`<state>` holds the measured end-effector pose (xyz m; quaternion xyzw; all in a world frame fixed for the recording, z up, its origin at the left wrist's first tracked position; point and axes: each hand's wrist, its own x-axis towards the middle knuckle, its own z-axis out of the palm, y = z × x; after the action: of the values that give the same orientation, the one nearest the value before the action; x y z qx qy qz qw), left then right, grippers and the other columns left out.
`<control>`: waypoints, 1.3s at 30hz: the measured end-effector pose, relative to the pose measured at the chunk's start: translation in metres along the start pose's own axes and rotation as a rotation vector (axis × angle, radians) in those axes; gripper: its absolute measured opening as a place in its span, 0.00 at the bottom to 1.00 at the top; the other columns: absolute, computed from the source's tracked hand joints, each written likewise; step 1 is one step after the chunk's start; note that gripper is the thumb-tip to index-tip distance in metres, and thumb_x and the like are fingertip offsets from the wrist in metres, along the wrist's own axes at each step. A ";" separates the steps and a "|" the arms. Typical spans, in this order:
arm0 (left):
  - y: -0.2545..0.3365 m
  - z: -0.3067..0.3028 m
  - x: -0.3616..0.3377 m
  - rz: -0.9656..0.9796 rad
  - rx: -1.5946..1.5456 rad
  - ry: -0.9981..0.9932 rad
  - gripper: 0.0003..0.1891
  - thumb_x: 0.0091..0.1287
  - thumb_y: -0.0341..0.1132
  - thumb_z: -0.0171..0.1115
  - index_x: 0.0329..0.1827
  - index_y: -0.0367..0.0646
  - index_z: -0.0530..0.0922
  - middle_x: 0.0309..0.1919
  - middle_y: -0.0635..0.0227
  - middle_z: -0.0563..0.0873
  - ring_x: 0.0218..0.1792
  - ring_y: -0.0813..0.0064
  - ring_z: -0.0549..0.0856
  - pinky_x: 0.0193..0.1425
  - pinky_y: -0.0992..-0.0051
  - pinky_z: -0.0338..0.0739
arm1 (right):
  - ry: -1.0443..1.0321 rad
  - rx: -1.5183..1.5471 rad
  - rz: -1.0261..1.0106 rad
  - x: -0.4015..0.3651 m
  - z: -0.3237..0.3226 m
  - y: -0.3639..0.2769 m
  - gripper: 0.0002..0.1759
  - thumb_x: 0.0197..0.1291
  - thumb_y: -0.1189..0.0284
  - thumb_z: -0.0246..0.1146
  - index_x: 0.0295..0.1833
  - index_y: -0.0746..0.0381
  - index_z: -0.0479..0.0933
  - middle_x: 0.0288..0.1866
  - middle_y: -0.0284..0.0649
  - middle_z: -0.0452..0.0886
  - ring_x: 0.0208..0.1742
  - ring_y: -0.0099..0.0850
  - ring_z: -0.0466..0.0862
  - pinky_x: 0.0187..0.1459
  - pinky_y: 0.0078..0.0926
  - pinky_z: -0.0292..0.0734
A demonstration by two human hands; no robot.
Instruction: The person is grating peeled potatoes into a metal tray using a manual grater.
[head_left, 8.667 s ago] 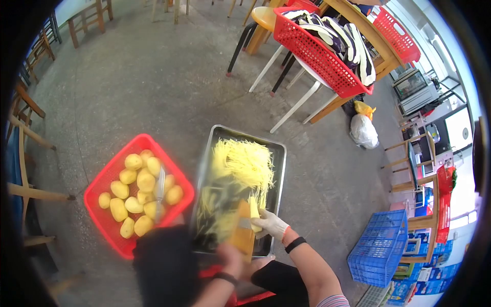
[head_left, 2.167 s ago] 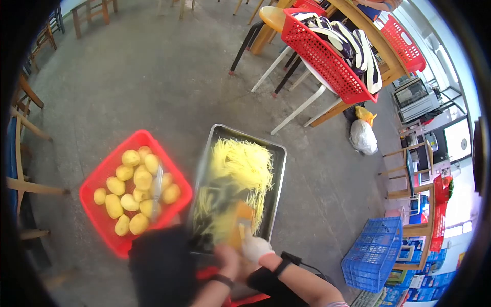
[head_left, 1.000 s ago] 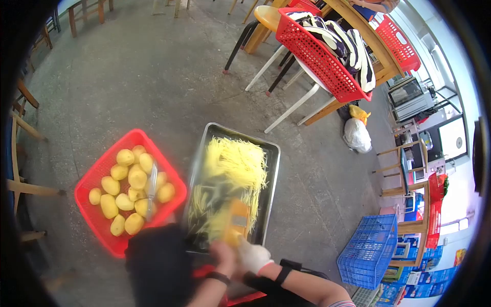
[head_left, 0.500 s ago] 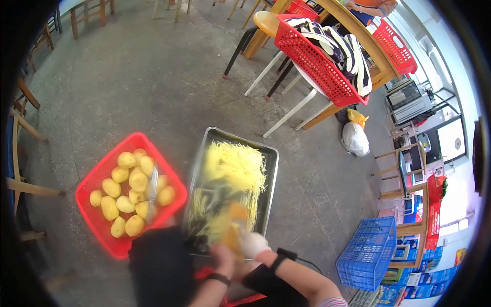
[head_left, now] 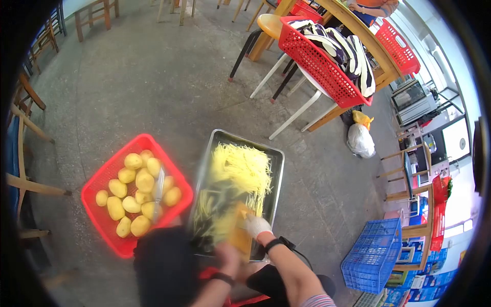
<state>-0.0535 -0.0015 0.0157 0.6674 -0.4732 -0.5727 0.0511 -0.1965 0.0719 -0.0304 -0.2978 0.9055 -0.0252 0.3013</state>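
A narrow wooden board (head_left: pixel 240 238), which looks like a grater, slants over a steel tray (head_left: pixel 280 179). My right hand (head_left: pixel 257 227), in a white glove, has its fingers closed round the board's right side. My bare left hand (head_left: pixel 228 257) is smeared by motion at the board's lower left, and its fingers cannot be made out. Yellow potato shreds (head_left: pixel 240 166) are heaped in the tray's far half, with thinner, blurred shreds nearer me. Any potato on the board is hidden.
Left of the tray, a red basket (head_left: pixel 99 223) holds peeled potatoes (head_left: pixel 144 181) and a knife (head_left: pixel 159 192). A red basket of striped eggplants (head_left: pixel 327 43) rests on a stool at the far right. A blue crate (head_left: pixel 371 256) stands right. Another person (head_left: pixel 376 9) is at the far table.
My gloved right hand has moved up along the board, away from me. The board has shifted slightly right. My left hand stays blurred near the same spot, and the whole view has shifted a little.
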 end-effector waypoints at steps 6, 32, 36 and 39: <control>0.011 -0.008 -0.007 0.005 0.028 -0.018 0.18 0.58 0.36 0.46 0.32 0.27 0.80 0.31 0.41 0.83 0.37 0.45 0.82 0.42 0.56 0.74 | -0.140 -0.012 -0.069 -0.116 -0.023 -0.049 0.24 0.66 0.62 0.46 0.66 0.57 0.62 0.29 0.55 0.81 0.31 0.52 0.83 0.34 0.50 0.77; 0.005 -0.006 -0.007 0.050 0.096 -0.029 0.18 0.59 0.36 0.48 0.31 0.28 0.80 0.30 0.41 0.83 0.36 0.46 0.83 0.42 0.56 0.74 | -0.088 0.783 0.350 -0.061 -0.015 -0.050 0.20 0.59 0.64 0.53 0.55 0.62 0.76 0.36 0.46 0.83 0.36 0.38 0.83 0.42 0.31 0.77; 0.012 -0.008 -0.011 0.013 0.088 -0.042 0.18 0.59 0.36 0.48 0.30 0.28 0.80 0.30 0.41 0.83 0.36 0.46 0.83 0.41 0.56 0.74 | -0.012 0.415 0.315 -0.066 -0.025 -0.057 0.21 0.57 0.65 0.54 0.55 0.62 0.77 0.40 0.44 0.84 0.39 0.32 0.82 0.43 0.26 0.76; 0.003 -0.005 -0.006 0.013 0.044 -0.043 0.18 0.58 0.36 0.48 0.30 0.27 0.80 0.30 0.41 0.83 0.35 0.47 0.83 0.41 0.57 0.74 | 0.088 0.464 0.222 -0.067 -0.017 -0.045 0.22 0.57 0.64 0.56 0.58 0.57 0.76 0.34 0.41 0.81 0.32 0.30 0.80 0.35 0.26 0.76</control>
<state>-0.0507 -0.0019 0.0236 0.6529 -0.4908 -0.5761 0.0300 -0.1399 0.0697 0.0289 -0.1181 0.9148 -0.2119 0.3229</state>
